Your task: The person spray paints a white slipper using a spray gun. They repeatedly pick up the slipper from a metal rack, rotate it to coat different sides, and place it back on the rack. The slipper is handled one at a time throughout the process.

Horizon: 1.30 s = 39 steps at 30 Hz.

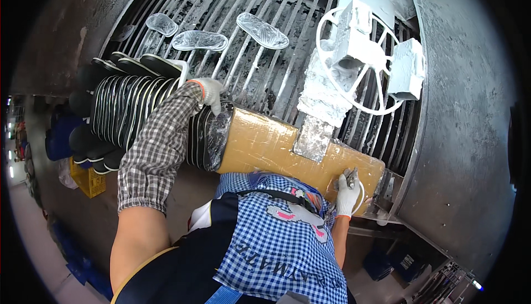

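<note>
Blue-checked apron [276, 232]: 6 o'clock.
Right hand [347, 195], gloved: 4 o'clock, closed around a metal tool [350, 178] over the tan taped board [265, 143].
Left hand [210, 92], gloved: well apart, 10 o'clock, at the dark sole row [119, 107], 9 o'clock; grip cannot be told.
White spoked wheel [372, 59]: 2 o'clock.
Film-wrapped soles [199, 40]: 11 to 12 o'clock, on slats [255, 63].
</note>
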{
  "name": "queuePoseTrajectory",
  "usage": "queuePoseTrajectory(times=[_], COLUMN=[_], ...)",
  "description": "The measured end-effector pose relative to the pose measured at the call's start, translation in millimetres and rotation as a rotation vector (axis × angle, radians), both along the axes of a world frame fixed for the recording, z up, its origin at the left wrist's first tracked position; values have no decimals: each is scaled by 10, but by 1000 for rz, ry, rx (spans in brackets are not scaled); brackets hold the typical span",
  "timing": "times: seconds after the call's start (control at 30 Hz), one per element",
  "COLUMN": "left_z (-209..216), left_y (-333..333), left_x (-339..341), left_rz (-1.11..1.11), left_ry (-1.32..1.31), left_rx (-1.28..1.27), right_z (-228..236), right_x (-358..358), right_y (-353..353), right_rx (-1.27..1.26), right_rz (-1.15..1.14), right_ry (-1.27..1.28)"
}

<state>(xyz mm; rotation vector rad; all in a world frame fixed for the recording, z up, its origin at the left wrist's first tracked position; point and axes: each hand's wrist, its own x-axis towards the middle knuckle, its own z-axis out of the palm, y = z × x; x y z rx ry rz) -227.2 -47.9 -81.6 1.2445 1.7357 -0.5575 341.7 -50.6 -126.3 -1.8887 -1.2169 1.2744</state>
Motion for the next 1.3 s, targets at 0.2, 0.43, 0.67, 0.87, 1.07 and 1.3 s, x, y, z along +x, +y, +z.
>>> queuePoseTrajectory(times=[0.2, 0.43, 0.67, 0.87, 1.07, 1.3], left_z=[-442, -180, -453, -628, 79, 1083], left_y=[5, 27, 24, 171, 300, 290], left_x=[-221, 107, 303, 592, 1060, 1436], left_rz=[-12, 220, 155, -72, 3, -150], left_ry=[-101, -393, -480, -224, -332, -670], left_rx=[-114, -29, 234, 283, 263, 546], right_z=[-67, -180, -75, -320, -476, -364], right_x=[40, 64, -16, 108, 177, 87], right_y=[-11, -31, -28, -70, -43, -33], right_rx=[-10, 48, 47, 197, 191, 124], right_rz=[13, 25, -3, 54, 55, 48], right_ry=[-6, -51, 20, -104, -150, -181])
